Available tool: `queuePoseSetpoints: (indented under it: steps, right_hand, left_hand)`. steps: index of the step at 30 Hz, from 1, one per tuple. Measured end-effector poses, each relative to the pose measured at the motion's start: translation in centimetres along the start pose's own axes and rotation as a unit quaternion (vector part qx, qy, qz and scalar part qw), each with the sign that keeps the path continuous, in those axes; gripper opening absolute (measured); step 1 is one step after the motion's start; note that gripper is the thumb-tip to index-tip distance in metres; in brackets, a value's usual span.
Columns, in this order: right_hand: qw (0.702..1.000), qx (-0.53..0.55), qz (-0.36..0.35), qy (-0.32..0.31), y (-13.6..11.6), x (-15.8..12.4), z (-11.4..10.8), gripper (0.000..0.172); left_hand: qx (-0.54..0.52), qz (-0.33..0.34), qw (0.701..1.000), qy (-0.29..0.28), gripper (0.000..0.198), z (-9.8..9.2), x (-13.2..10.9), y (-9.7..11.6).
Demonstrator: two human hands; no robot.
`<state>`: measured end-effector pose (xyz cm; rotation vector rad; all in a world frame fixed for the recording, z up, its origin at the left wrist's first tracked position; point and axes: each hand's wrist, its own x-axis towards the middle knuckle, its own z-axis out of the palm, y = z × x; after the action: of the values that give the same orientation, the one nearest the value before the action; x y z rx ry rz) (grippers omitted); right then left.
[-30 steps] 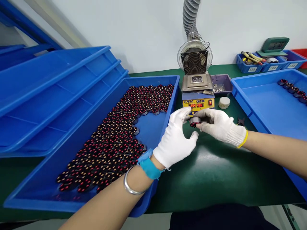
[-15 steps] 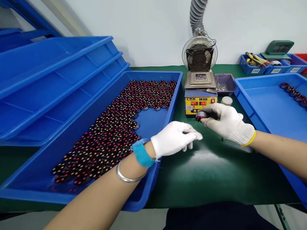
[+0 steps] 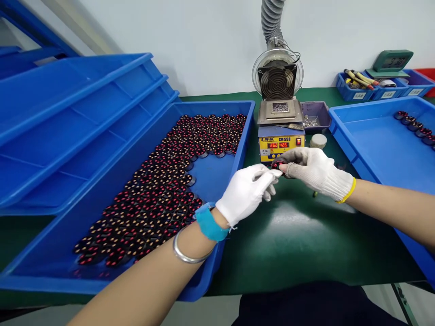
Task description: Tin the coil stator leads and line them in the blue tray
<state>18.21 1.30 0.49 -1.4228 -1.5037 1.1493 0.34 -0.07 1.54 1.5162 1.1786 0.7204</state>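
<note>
My right hand (image 3: 314,172), in a white knit glove with a yellow cuff, is closed on a small round motor stator (image 3: 277,164), dark with red windings. It holds the stator just in front of the yellow-fronted solder pot (image 3: 281,144). My left hand (image 3: 249,188), also gloved in white, has thumb and forefinger pinched together against the stator's near left side. Whatever lies between those fingertips is too small to make out. On the left, a blue tray (image 3: 239,174) holds many similar stators (image 3: 159,181) with red and copper-coloured windings.
Stacked blue trays (image 3: 84,117) lean in at the left. Behind the solder pot stands a fume fan (image 3: 277,82) with a grey hose. A purple bin (image 3: 315,115) and a white-lidded jar (image 3: 318,141) sit beside it. The right blue tray (image 3: 374,140) holds a row of stators.
My left hand has closed its fingers and come up to the stator. My right hand has turned the stator so that its red-wound face shows more. The view has shifted slightly.
</note>
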Motion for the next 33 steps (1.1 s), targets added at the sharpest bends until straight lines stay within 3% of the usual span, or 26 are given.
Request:
queuePoseSetpoints:
  steps: [4,7,13,16,19,22,25,27,31,33]
  right_hand:
    - [1.0,0.011,0.002,0.018,0.3,0.4,-0.3,0.031]
    - [1.0,0.016,0.003,0.014,0.4,0.4,-0.2,0.03]
    - [0.999,-0.014,0.01,-0.032,0.0,0.0,0.0,0.028]
    - [0.999,0.008,0.044,-0.023,-0.2,0.2,-0.1,0.025]
    - [0.992,0.099,0.076,-0.025,-0.5,0.4,-0.1,0.018]
    - [0.988,0.133,0.065,-0.034,-0.3,0.5,0.0,0.023]
    - [0.997,0.07,0.037,-0.013,0.3,0.5,0.1,0.027]
    - [0.999,0.046,0.02,-0.004,0.6,0.6,0.2,0.028]
    - [0.998,0.058,-0.002,0.01,0.9,0.9,0.2,0.024]
    - [0.997,0.073,-0.008,0.014,0.8,1.1,0.1,0.022]
  left_hand:
    - [-0.067,0.064,0.992,0.083,0.024,-1.0,-0.2,-0.3]
    - [-0.073,0.097,0.982,0.143,0.034,-1.2,0.0,-0.7]
    - [0.072,0.086,0.984,0.136,0.038,0.2,0.1,-0.4]
    - [0.046,0.075,0.987,0.135,0.033,0.2,-0.3,0.2]
    - [-0.037,0.044,0.992,0.109,0.028,-0.5,-0.4,0.3]
    - [-0.099,0.0,0.994,0.041,0.017,-0.7,0.0,-0.2]
    - [-0.163,-0.051,0.984,-0.054,0.037,-0.2,0.3,-0.5]
    - [-0.186,-0.067,0.976,-0.092,0.041,0.3,0.3,-0.4]
    - [-0.15,-0.09,0.979,-0.103,0.034,0.3,-0.3,0.2]
    - [-0.128,-0.07,0.984,-0.106,0.032,-0.2,-0.6,0.5]
